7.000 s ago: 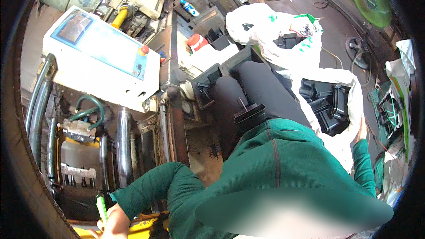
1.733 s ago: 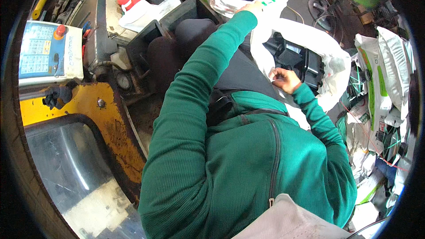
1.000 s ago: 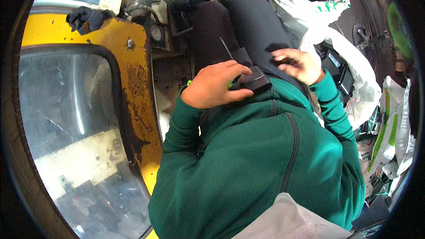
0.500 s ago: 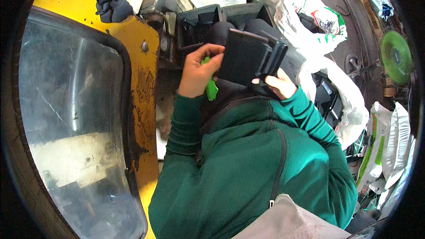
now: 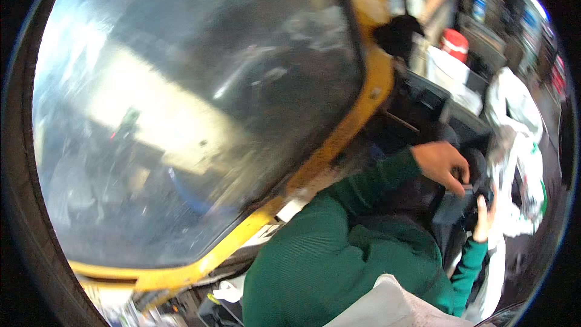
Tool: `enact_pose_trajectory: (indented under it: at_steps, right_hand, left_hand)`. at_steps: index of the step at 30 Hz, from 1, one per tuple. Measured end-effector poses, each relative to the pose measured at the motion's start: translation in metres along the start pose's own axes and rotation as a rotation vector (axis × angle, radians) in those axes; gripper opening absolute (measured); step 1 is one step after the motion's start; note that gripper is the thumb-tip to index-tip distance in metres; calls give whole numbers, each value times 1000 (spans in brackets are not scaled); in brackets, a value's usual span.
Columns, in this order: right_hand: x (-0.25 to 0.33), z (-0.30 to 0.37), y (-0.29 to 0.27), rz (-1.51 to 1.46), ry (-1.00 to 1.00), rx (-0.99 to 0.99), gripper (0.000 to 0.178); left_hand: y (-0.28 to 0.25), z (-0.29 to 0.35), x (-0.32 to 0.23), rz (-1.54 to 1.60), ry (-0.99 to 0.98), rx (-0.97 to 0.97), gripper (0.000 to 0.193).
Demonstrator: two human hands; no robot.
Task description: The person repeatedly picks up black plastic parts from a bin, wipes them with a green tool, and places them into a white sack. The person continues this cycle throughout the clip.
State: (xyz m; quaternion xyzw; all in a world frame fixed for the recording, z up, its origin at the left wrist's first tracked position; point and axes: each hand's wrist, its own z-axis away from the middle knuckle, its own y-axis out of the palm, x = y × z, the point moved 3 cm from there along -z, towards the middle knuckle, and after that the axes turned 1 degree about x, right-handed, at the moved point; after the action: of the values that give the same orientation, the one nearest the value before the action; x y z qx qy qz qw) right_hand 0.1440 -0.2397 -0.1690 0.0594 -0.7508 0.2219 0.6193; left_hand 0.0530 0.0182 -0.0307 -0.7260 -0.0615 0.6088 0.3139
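A black plastic part (image 5: 452, 206) lies over my lap, flat-faced and smeared by motion. Its right edge is in my right hand (image 5: 484, 218), thumb on the near side. My left hand (image 5: 440, 165) is at the part's upper edge, fingers curled and thumb bent in. Whether those fingers pinch the edge or a small thing is too blurred to make out. The green item from the earlier picture does not show now.
A large window in a yellow frame (image 5: 330, 148) fills the left side, close to my left arm. Black bins (image 5: 428, 88) stand beyond my knees. A red-lidded container (image 5: 455, 45) is behind them. White plastic bags (image 5: 514, 100) lie along the right.
My view has swung left, so the window fills more of it and my hands appear farther right. My left hand is now over the part's upper edge; the green item is out of sight.
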Motion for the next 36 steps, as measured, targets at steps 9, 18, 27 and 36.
enact_pose_trajectory:
  at_steps: [9,18,27,36]
  right_hand:
    - [40,-16,11,94,-158,-42,73]
    - [21,-38,-30,-775,132,-629,45]
    - [76,-8,16,-1152,211,-183,66]
    - [29,-26,20,-705,160,-353,31]
  left_hand:
    - [45,-20,15,-334,-98,-35,52]
    - [71,9,17,-35,-134,10,29]
    - [36,-51,0,-77,173,-324,37]
    - [48,-97,12,-362,318,-269,28]
